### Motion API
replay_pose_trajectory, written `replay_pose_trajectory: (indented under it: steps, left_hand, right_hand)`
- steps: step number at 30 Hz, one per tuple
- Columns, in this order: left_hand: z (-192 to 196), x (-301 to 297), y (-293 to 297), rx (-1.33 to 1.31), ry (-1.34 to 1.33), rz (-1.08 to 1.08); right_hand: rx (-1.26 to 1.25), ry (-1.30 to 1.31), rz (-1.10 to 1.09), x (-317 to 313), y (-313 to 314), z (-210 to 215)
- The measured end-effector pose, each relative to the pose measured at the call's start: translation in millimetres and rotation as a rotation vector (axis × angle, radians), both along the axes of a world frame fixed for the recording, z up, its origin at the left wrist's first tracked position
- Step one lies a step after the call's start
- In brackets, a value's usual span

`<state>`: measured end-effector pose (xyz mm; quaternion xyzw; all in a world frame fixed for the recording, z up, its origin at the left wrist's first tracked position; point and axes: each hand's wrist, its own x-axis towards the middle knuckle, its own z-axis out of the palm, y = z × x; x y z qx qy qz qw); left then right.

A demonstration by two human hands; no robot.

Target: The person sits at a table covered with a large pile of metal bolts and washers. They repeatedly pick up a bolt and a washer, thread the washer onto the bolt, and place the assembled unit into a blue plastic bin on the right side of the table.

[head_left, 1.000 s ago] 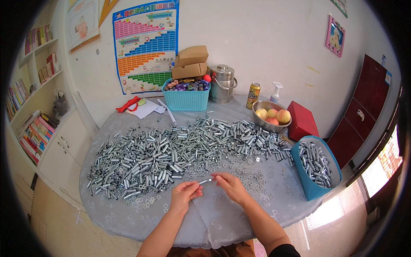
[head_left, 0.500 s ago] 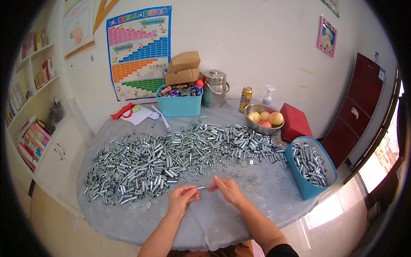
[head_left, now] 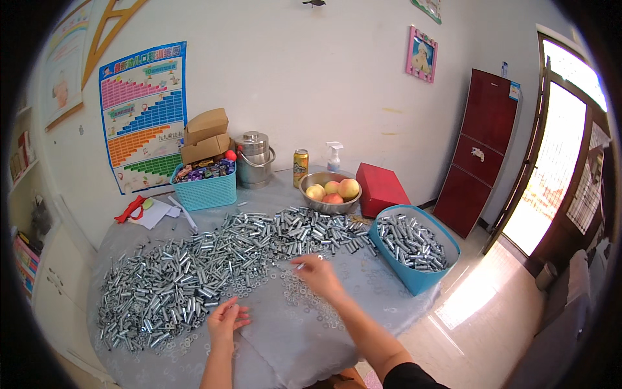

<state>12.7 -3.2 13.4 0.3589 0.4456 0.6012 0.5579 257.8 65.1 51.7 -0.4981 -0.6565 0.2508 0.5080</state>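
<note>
Over the patch of washers (head_left: 301,293), my right hand (head_left: 316,273) is closed, with the short silver expansion bolt (head_left: 300,266) poking out at its fingertips. Most of that bolt is hidden by the fingers. Nearer to me and to the left, my left hand (head_left: 227,319) is held with its fingers apart, and nothing shows in it. A wide heap of silver metal sleeves and bolts (head_left: 175,275) spreads beside and beyond it. To the right of my right hand, a blue bin (head_left: 414,282) holds many similar metal pieces (head_left: 411,243).
A grey cloth (head_left: 272,353) covers the table. Along its back stand a turquoise basket (head_left: 206,194), a steel pot (head_left: 254,162), a yellow can (head_left: 300,165), a spray bottle (head_left: 334,159), a steel bowl (head_left: 317,204) of fruit and a red box (head_left: 382,188).
My hands have come apart. The right has moved outward over the washers with the expansion bolt, while the left has let go and opened. The view has swung to the right.
</note>
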Motion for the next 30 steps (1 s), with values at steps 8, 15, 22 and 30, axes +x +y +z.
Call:
replay_pose_trajectory:
  steps: [8, 15, 22, 30]
  left_hand:
    - [1.8, -2.4, 1.0, -0.066, -0.053, 0.039]
    - [-3.2, -9.9, 3.9, -0.084, -0.067, 0.038]
    - [-2.4, -16.1, 4.7, -0.092, -0.048, 0.059]
    - [-5.0, -21.7, 8.1, -0.087, -0.098, 0.081]
  right_hand:
    - [0.352, -0.514, -0.852, 204.0, 18.1, 21.5]
    - [0.528, -0.768, -0.888, 199.0, 14.2, 34.5]
    - [0.070, -0.406, -0.132, 70.5, 58.6, -7.4]
    - [-0.068, -0.578, 0.010, -47.1, 80.9, -31.7]
